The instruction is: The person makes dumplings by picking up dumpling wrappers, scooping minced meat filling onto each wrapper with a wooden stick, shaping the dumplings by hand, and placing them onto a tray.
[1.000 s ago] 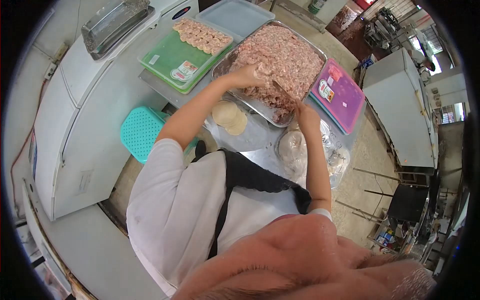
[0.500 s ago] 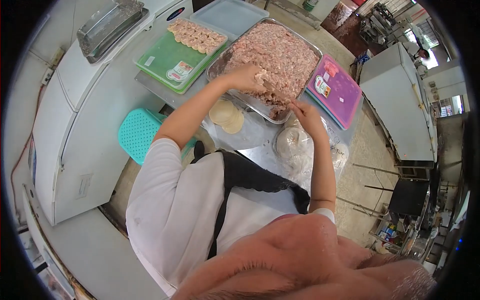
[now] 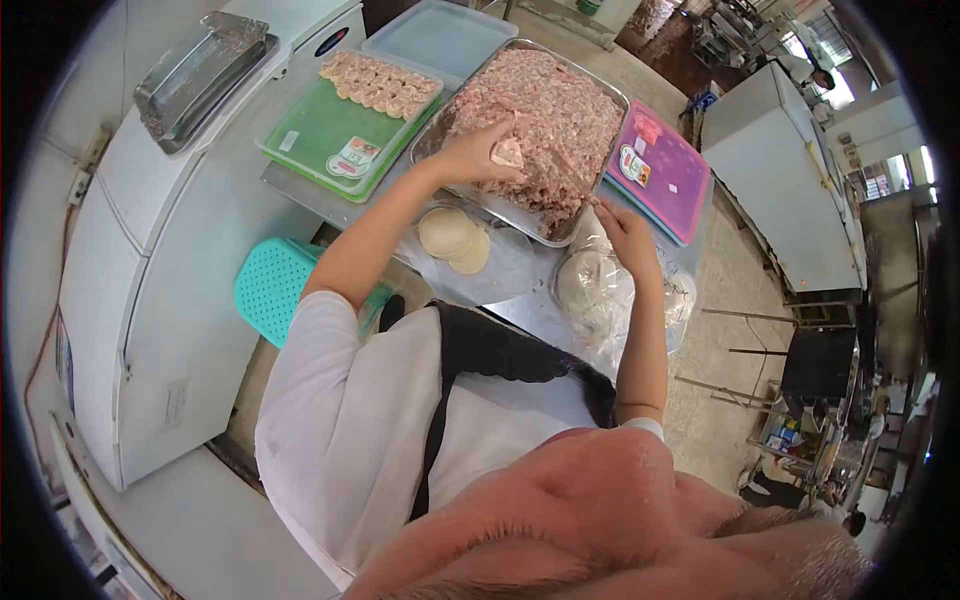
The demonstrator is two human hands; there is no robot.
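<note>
My left hand is over the near left part of a metal tray heaped with ground meat. Its fingers curl round a pale dumpling wrapper with some meat on it. At the tray's near right corner, my right hand is closed on a thin flat spatula. Most of that tool is hard to make out against the meat. Below the tray lies a loose stack of round wrappers on a plastic sheet. Beside it, nearer my right forearm, is a clear plastic bag with pale contents.
Rows of filled dumplings sit on a green-lidded container at the left. A purple lid lies to the tray's right, a clear container behind. A turquoise basket stands below the table; white freezers flank both sides.
The spatula has come away from my left hand as my right hand moved slightly down and right. My left hand has turned, showing the wrapper more plainly. The view has shifted slightly.
</note>
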